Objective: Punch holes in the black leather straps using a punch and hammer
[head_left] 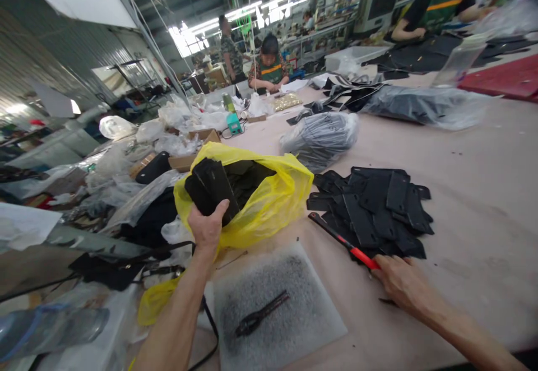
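Note:
At the mouth of the yellow plastic bag, my left hand grips a stack of flat black pieces, thumb on the near side. More dark pieces show inside the bag. My right hand is closed around the red handle of a long, dark, slim tool, whose kind I cannot make out. Its far end lies against a loose pile of black pieces with small holes. Between my hands, a dark metal punch-like tool rests on a worn translucent board.
Bagged dark pieces and another clear bag lie farther back on the pale table. Plastic bags and boxes crowd the left side. One person works across the table, another person at the far right. A water bottle lies lower left.

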Demonstrator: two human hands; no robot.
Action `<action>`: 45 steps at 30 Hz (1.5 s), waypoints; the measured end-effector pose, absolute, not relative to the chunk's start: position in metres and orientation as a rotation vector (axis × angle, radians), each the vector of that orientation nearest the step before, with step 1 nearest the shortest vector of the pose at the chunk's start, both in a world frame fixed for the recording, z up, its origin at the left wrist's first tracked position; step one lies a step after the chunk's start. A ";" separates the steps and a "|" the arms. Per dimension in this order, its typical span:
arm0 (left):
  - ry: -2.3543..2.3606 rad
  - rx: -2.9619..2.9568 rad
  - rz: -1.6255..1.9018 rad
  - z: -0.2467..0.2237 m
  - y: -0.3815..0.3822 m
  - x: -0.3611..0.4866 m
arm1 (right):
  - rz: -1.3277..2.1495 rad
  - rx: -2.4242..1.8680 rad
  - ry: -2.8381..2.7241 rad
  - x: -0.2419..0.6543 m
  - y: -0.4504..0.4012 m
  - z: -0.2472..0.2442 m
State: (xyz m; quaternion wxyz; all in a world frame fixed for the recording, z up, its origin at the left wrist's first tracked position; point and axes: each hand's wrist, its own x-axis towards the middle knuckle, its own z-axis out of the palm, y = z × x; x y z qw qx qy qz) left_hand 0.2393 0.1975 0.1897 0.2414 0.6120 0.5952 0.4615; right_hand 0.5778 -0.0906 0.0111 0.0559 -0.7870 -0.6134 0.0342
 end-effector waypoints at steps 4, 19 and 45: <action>1.473 1.699 0.948 0.184 0.189 0.227 | 0.022 -2.442 -1.867 0.574 -0.097 0.011; 1.480 2.279 0.935 0.188 0.127 0.232 | 0.210 -1.502 -2.404 0.436 0.117 0.096; 1.139 1.847 -0.160 0.124 0.203 0.239 | 0.625 -2.298 -1.926 0.439 0.191 0.081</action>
